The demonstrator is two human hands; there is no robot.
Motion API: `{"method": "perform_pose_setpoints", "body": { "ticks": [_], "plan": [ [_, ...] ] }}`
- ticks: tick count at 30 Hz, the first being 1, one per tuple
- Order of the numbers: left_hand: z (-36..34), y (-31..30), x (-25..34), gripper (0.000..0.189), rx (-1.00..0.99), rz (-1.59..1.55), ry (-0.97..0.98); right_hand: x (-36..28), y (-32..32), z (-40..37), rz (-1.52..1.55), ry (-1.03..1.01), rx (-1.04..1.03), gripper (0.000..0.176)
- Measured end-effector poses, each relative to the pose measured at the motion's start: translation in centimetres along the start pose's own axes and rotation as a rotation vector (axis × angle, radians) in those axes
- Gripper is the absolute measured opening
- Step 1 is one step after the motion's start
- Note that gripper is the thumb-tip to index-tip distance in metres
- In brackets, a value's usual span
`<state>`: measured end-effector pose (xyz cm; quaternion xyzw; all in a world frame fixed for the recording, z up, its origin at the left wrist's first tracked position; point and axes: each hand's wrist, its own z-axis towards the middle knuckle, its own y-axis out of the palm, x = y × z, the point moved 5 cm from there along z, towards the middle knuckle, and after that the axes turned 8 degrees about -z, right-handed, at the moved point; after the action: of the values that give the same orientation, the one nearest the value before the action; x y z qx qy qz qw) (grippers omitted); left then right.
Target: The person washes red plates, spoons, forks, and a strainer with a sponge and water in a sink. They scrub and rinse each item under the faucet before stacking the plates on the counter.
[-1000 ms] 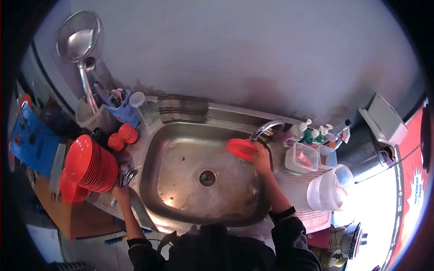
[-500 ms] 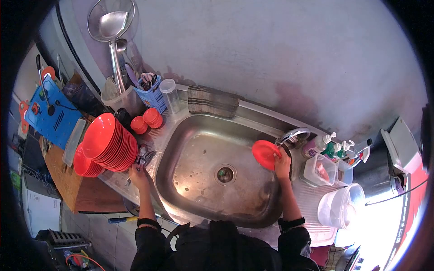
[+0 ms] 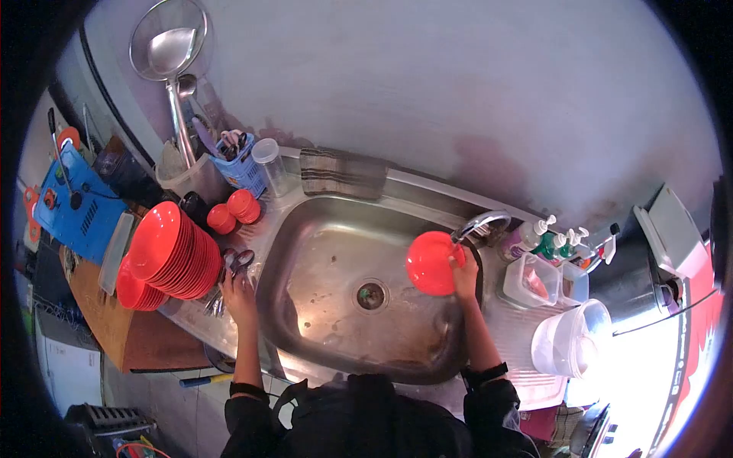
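Note:
My right hand [image 3: 463, 276] grips the rim of a red bowl [image 3: 430, 264] over the right side of the steel sink [image 3: 336, 359], just below the faucet [image 3: 486, 221]. The bowl is tilted, one broad round face toward me. On the left counter, my left hand [image 3: 238, 298] is closed around metal spoons [image 3: 241, 260]; their heads show past the fingers, and more cutlery handles lie beside the hand. Left of it stands a tall leaning stack of red bowls [image 3: 177, 256], with a shorter stack of red bowls [image 3: 134, 286] behind.
Small red cups [image 3: 243, 204], a clear jar [image 3: 269, 164] and a blue basket [image 3: 243, 169] stand at the back left. Pump bottles [image 3: 525, 238], a clear container [image 3: 530, 281] and a white bucket [image 3: 569, 336] are on the right. A dark cloth [image 3: 342, 174] hangs behind the sink.
The red bowl has turned so more of its round face shows, and it has shifted slightly left. My left hand has moved further over the spoons. The whole view has shifted a little.

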<state>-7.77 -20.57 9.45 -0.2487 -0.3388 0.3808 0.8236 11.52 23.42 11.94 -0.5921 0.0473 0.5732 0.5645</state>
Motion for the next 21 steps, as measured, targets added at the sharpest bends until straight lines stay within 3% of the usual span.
{"method": "perform_pose_setpoints", "body": {
  "ticks": [4, 7, 8, 10, 12, 13, 15, 17, 20, 21],
  "plan": [
    [1.5, 0.3, 6.6, 0.024, -0.200, -0.322, -0.009, 0.7, 0.6, 0.0, 0.230, 0.048, 0.006, 0.029],
    [1.8, 2.7, 13.3, 0.034, -0.494, -0.619, 0.128, 0.4, 1.0, 0.4, 0.182, 0.035, -0.027, 0.030],
    [1.3, 4.2, 15.3, 0.038, -0.600, -0.667, 0.184, -0.5, 0.8, 0.6, 0.161, -0.071, -0.115, 0.030],
    [-0.5, 7.9, 18.7, 0.045, -0.828, -0.903, 0.047, -0.9, 1.0, 0.7, 0.162, -0.116, -0.190, 0.031],
    [-2.6, 12.3, 21.4, 0.042, -0.894, -1.230, -0.116, -1.9, 1.3, 0.6, 0.228, -0.170, -0.379, 0.031],
    [-2.5, 12.6, 23.4, 0.042, -0.895, -1.233, -0.107, -2.6, 0.8, 0.7, 0.227, -0.171, -0.370, 0.031],
    [-2.2, 13.1, 26.9, 0.037, -0.949, -1.529, -0.214, -3.5, 0.7, 0.3, 0.176, -0.209, -0.560, 0.031],
    [-1.9, 13.0, 28.5, 0.035, -0.956, -1.415, -0.148, -3.1, -0.4, 1.1, 0.125, -0.282, -0.524, 0.034],
    [-2.1, 13.0, 30.0, 0.031, -0.911, -1.203, -0.022, -1.7, -2.6, 2.6, 0.114, -0.160, -0.667, 0.033],
    [-2.0, 13.1, 30.4, 0.030, -0.860, -1.106, 0.042, -0.9, -3.3, 3.2, -0.046, -0.266, -0.700, 0.035]
  ]
}}
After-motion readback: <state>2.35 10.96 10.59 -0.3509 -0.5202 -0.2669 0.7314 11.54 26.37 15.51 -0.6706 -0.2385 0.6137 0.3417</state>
